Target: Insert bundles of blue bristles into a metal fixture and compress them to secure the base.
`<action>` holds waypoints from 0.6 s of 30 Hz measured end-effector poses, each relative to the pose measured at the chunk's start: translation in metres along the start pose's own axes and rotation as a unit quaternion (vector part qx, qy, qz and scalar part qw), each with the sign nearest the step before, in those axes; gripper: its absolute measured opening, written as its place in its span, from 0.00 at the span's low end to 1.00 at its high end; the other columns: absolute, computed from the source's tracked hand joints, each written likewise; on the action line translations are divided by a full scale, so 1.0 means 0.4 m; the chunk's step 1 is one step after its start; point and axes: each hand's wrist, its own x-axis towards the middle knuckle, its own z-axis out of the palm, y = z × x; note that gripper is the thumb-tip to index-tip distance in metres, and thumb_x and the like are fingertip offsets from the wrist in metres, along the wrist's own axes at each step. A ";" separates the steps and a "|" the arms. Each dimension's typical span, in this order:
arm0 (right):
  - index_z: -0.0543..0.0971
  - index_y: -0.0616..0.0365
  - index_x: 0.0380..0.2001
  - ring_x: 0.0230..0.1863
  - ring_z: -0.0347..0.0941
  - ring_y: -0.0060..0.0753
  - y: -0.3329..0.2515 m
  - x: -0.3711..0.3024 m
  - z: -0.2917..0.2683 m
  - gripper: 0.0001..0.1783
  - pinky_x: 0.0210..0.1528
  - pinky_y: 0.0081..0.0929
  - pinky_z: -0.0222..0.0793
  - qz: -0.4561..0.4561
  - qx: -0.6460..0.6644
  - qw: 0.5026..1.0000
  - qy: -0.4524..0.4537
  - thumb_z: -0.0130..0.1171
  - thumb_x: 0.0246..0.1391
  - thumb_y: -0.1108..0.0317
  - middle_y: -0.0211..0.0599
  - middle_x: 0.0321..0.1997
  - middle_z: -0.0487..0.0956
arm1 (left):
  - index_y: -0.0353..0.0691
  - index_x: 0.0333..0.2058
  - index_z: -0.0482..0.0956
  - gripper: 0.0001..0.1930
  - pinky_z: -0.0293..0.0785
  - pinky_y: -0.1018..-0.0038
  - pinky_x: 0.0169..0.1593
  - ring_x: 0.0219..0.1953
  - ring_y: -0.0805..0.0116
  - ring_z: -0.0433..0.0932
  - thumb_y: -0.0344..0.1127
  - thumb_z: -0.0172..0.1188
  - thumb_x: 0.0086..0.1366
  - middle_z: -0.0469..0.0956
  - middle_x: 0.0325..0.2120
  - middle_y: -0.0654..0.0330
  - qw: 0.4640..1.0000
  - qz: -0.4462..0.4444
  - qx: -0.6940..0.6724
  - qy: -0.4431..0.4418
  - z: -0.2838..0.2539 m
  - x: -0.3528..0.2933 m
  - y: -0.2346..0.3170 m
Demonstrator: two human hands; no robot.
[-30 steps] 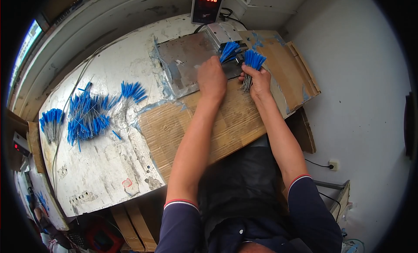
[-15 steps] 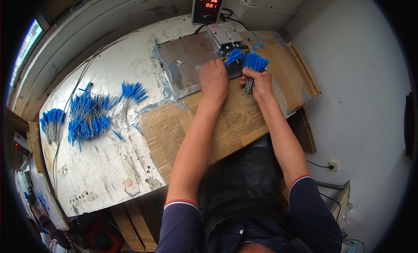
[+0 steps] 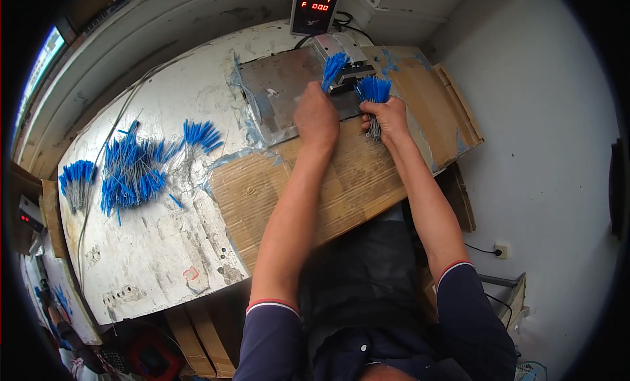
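Note:
My left hand (image 3: 317, 117) is closed around a small bunch of blue-tipped wires (image 3: 335, 66), their blue ends pointing up and away from me. It is over the metal plate (image 3: 279, 95), close to a small clamp-like device (image 3: 351, 77) with dark jaws. My right hand (image 3: 388, 120) grips a thicker bundle of blue-tipped wires (image 3: 374, 90), blue ends up, grey wire ends hanging below the fist. That bundle is just in front of the device, beside the cardboard. My fingers hide the middle of both bunches.
Loose piles of blue-tipped wires (image 3: 134, 168) lie on the worn white table (image 3: 164, 250) at left. Cardboard (image 3: 302, 197) covers the table's near edge. A box with a red digital display (image 3: 315, 12) stands at the back. A white wall (image 3: 525, 151) rises at right.
My left hand's bunch has swung up and left, away from the right-hand bundle. My right hand has shifted slightly left. The digits on the display differ.

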 end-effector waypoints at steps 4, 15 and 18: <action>0.77 0.63 0.23 0.15 0.73 0.26 0.000 0.010 0.018 0.05 0.13 0.25 0.69 -0.029 -0.042 0.998 0.039 0.64 0.45 0.79 0.35 0.18 0.76 | 0.39 0.40 0.74 0.06 0.74 0.52 0.40 0.37 0.45 0.80 0.29 0.54 0.65 0.81 0.32 0.49 1.000 -0.011 0.001 -0.008 -0.003 0.000 0.012; 0.79 0.65 0.25 0.14 0.73 0.26 0.012 0.011 0.036 0.05 0.14 0.25 0.71 -0.053 -0.061 0.994 0.077 0.66 0.46 0.79 0.37 0.18 0.77 | 0.39 0.39 0.75 0.05 0.72 0.53 0.42 0.38 0.46 0.79 0.27 0.57 0.64 0.80 0.32 0.50 0.998 0.032 0.011 0.047 0.007 0.004 -0.001; 0.79 0.66 0.26 0.14 0.73 0.27 0.015 0.008 0.044 0.05 0.14 0.25 0.71 -0.054 -0.059 0.993 0.090 0.66 0.46 0.79 0.38 0.18 0.77 | 0.39 0.39 0.75 0.06 0.70 0.56 0.44 0.40 0.48 0.78 0.27 0.58 0.63 0.80 0.32 0.52 0.997 0.046 0.022 0.051 0.008 0.004 -0.007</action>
